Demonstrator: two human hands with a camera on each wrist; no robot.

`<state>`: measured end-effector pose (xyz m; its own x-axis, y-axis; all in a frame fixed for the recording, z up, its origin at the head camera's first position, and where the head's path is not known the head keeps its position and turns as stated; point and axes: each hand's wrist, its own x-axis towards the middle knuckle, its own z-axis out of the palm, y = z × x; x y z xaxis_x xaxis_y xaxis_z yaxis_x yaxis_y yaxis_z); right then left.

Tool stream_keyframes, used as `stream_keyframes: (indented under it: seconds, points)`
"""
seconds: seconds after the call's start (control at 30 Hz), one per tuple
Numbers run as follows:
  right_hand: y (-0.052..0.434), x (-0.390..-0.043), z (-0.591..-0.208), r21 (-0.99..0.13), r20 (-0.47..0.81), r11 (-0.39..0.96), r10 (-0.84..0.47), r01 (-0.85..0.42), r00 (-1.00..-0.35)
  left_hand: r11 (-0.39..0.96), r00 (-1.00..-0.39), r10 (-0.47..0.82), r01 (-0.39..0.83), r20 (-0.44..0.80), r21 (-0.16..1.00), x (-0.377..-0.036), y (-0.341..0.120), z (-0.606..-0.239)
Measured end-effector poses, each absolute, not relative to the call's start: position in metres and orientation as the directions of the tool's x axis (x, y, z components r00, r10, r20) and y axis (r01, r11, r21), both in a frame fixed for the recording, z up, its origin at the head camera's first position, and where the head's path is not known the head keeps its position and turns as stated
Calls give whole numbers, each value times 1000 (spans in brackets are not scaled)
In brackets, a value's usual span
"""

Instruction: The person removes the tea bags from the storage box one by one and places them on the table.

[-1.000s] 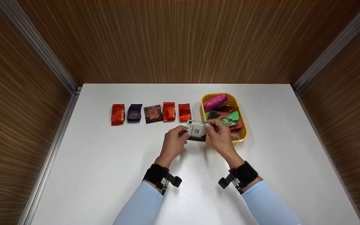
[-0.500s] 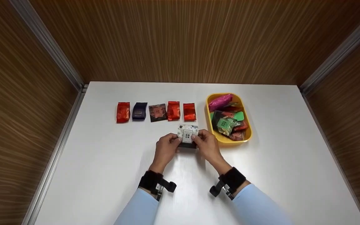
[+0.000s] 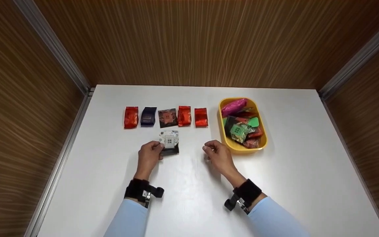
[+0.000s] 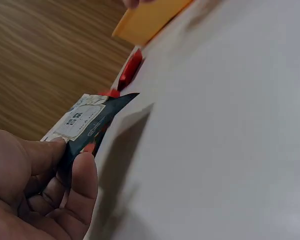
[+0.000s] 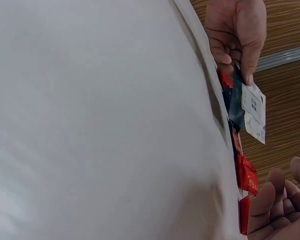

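Observation:
My left hand (image 3: pixel 148 157) pinches the left edge of a flat white-and-black sachet (image 3: pixel 169 142) between thumb and fingers. The left wrist view shows the sachet (image 4: pixel 85 122) tilted above the table, its shadow on the white surface. To the right, beside the yellow basket, my right hand (image 3: pixel 220 156) holds nothing, its fingers loosely bent and the thumb apart from them in the right wrist view. Behind the hands lies a row of packets: a red packet (image 3: pixel 131 117), a dark purple packet (image 3: pixel 148 116), a dark square sachet (image 3: pixel 168 118), and two more red packets (image 3: pixel 184 116).
The yellow basket (image 3: pixel 226 144) stands right of the row. It holds a pink packet (image 3: pixel 234 107), a green-labelled sachet (image 3: pixel 239 132) and other red and green packets. Wood-grain panels (image 3: pixel 189 42) enclose the white table (image 3: pixel 291 158) at the back and both sides.
Both hands first held the sachet near the basket and brought it left. The right hand has let go; the left hand has carried the sachet further left, in front of the row.

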<state>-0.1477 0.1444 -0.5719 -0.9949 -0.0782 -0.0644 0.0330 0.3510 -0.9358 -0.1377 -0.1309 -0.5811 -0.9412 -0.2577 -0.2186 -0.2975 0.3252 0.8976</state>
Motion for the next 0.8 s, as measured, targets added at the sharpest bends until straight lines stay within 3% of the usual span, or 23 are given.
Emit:
stream_keyframes:
  seconds: [0.27, 0.47, 0.8]
  points:
    - [148, -141, -577, -930, -42, 368, -98, 3, -994, 296, -894, -348, -392, -284, 871, -138, -195, -586]
    - [149, -138, -578, -928, -26, 372, -113, -18, -993, 374, -874, -401, -429, -274, 822, -139, -221, -585]
    - [152, -135, -580, -922, -18, 386, -116, -29, -993, 569, -868, -472, -433, -153, 700, -143, -239, -582]
